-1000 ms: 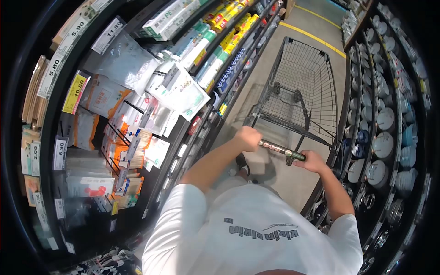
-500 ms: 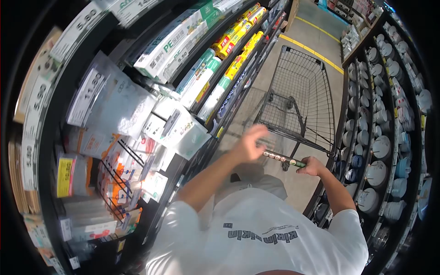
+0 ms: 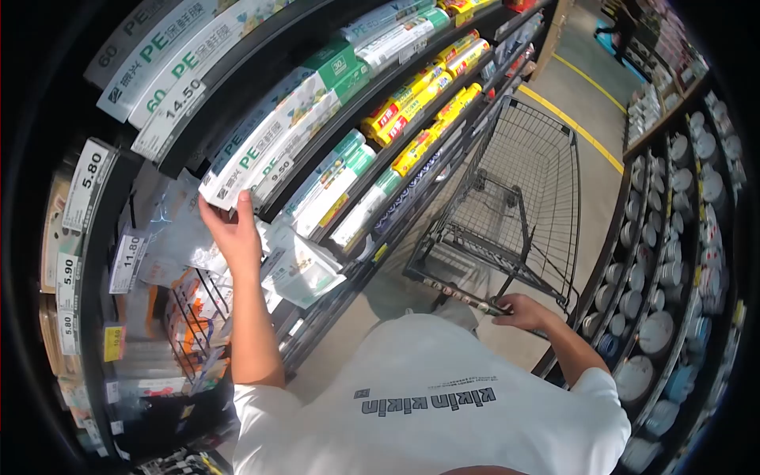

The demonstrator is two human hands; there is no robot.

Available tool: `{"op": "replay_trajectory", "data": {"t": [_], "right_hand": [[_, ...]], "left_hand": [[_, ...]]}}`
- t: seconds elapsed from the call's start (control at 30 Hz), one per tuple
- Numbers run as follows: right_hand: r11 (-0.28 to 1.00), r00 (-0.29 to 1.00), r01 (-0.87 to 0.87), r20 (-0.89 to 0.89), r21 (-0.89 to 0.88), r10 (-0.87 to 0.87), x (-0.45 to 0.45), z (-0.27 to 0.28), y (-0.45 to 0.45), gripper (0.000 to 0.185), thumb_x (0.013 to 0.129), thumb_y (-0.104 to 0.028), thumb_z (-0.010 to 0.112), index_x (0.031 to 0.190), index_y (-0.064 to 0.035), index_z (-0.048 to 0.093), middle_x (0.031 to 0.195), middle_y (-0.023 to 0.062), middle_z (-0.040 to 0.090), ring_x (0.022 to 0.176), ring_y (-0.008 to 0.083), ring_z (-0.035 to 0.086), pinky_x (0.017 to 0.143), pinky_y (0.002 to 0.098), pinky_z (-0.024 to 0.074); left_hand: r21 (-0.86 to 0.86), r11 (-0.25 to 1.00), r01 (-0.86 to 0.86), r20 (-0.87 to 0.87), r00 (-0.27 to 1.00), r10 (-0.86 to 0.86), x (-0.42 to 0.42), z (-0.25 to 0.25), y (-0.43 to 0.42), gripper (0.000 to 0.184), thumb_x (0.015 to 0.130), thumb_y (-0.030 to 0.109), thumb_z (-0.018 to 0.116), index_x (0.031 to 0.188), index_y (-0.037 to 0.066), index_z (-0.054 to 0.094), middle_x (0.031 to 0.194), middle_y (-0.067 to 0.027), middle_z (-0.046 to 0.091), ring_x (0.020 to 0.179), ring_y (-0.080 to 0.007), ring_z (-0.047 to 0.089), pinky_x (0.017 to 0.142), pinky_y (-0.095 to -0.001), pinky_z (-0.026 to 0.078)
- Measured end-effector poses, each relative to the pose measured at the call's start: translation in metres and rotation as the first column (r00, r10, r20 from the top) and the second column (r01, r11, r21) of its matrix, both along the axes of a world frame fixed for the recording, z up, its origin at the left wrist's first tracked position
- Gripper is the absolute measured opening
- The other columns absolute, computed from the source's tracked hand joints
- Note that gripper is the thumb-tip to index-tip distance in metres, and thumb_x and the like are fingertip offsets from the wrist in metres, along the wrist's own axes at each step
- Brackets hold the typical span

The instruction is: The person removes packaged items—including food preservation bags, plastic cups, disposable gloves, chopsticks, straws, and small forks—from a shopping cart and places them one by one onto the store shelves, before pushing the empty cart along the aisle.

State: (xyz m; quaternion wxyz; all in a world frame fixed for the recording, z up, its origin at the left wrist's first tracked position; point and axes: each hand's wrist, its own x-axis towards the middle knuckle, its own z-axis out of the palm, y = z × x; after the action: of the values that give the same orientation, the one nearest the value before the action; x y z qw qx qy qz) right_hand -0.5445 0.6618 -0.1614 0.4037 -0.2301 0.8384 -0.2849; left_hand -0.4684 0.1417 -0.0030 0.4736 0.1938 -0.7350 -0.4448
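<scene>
At the left shelf, my left hand is on the near end of a long white and green box of PE cling film, thumb on one side and fingers at the other. The box still lies on the shelf among similar boxes, above a 9.50 price label. My right hand is closed around the handle bar of a black wire shopping cart. The cart's basket stands ahead of me in the aisle.
More cling film boxes fill the upper shelf, and yellow packs sit further along. Plastic bags hang below at left. Stacked bowls and plates line the right shelf. A person is at the far end.
My left hand has moved from near the cart handle up and left to the cling film box. My right hand stays on the handle. The view has turned toward the left shelf.
</scene>
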Motion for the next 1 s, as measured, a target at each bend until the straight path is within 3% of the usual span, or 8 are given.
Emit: {"op": "replay_trajectory", "data": {"t": [0.17,0.23,0.33,0.37,0.7,0.77,0.83,1.0], "right_hand": [[0.882,0.946,-0.026,-0.296,-0.470,-0.130,-0.115,0.101,-0.114,0.029,0.084,-0.018,0.070,0.106,0.0013,0.063,0.094,0.0147,0.064,0.085,0.0224,0.064,0.073,0.0335,0.0517],[0.714,0.880,-0.216,-0.450,-0.666,-0.153,-0.155,0.141,-0.175,0.032,0.085,-0.018,0.070,0.110,-0.0008,0.062,0.098,0.0120,0.063,0.080,0.0212,0.064,0.071,0.0320,0.0519],[0.465,0.969,-0.084,-0.182,-0.881,-0.170,-0.194,0.181,-0.274,0.045,0.087,-0.021,0.069,0.125,0.0005,0.055,0.092,0.0113,0.067,0.076,0.0151,0.064,0.069,0.0305,0.0520],[0.639,0.963,0.001,-0.172,-0.769,-0.209,-0.198,0.205,-0.294,0.054,0.086,-0.025,0.068,0.130,0.0009,0.053,0.093,0.0138,0.068,0.076,0.0182,0.065,0.070,0.0318,0.0523],[0.802,0.728,-0.172,-0.622,-0.572,-0.288,-0.189,0.204,-0.364,0.073,0.079,-0.031,0.074,0.133,0.0079,0.044,0.112,0.0216,0.061,0.078,0.0293,0.064,0.076,0.0388,0.0522],[0.854,0.694,-0.168,-0.675,-0.493,-0.252,-0.181,0.207,-0.367,0.077,0.083,-0.034,0.069,0.137,0.0093,0.036,0.125,0.0287,0.055,0.093,0.0380,0.064,0.084,0.0434,0.0504],[0.892,0.473,-0.250,-0.851,-0.376,-0.226,-0.179,0.206,-0.371,0.080,0.084,-0.040,0.065,0.138,0.0103,0.034,0.130,0.0308,0.051,0.108,0.0432,0.059,0.092,0.0462,0.0474],[0.905,0.538,-0.163,-0.804,-0.394,-0.253,-0.180,0.210,-0.374,0.082,0.083,-0.047,0.067,0.136,0.0113,0.041,0.130,0.0311,0.053,0.118,0.0431,0.055,0.098,0.0442,0.0451]], "left_hand": [[0.134,0.981,-0.140,0.001,0.990,0.141,0.005,-0.008,0.017,0.062,0.098,0.017,0.058,0.146,-0.003,0.025,0.138,-0.0192,0.046,0.121,-0.0233,0.051,0.102,-0.0327,0.039],[0.190,0.974,-0.120,-0.023,0.992,0.127,0.004,-0.004,0.037,0.060,0.099,0.016,0.056,0.146,-0.003,0.026,0.138,-0.0182,0.047,0.121,-0.0224,0.050,0.103,-0.0320,0.038],[0.207,0.975,-0.083,0.010,0.997,0.083,0.005,-0.009,0.036,0.056,0.099,0.015,0.055,0.146,-0.002,0.029,0.137,-0.0172,0.048,0.122,-0.0227,0.049,0.103,-0.0319,0.037],[0.209,0.974,-0.089,0.005,0.996,0.089,0.004,-0.007,0.036,0.056,0.099,0.015,0.055,0.146,-0.002,0.029,0.137,-0.0172,0.048,0.122,-0.0227,0.049,0.103,-0.0319,0.037],[0.347,0.938,-0.008,-0.085,0.996,0.040,-0.003,0.015,0.041,0.067,0.095,0.007,0.057,0.149,-0.001,0.019,0.135,-0.0131,0.047,0.121,-0.0199,0.047,0.103,-0.0315,0.036],[0.336,0.941,0.036,-0.070,0.997,-0.013,-0.002,0.018,0.038,0.070,0.093,0.008,0.060,0.150,0.000,0.020,0.137,-0.0137,0.045,0.125,-0.0215,0.045,0.106,-0.0324,0.034],[0.318,0.947,0.049,-0.048,0.998,-0.036,0.000,0.017,0.035,0.071,0.092,0.009,0.061,0.150,0.000,0.020,0.139,-0.0141,0.044,0.126,-0.0226,0.044,0.107,-0.0334,0.033],[0.344,0.934,0.094,-0.012,0.995,-0.096,0.007,0.016,0.031,0.082,0.089,0.004,0.062,0.153,0.002,0.012,0.145,-0.0158,0.037,0.129,-0.0258,0.043,0.108,-0.0374,0.036]]}}
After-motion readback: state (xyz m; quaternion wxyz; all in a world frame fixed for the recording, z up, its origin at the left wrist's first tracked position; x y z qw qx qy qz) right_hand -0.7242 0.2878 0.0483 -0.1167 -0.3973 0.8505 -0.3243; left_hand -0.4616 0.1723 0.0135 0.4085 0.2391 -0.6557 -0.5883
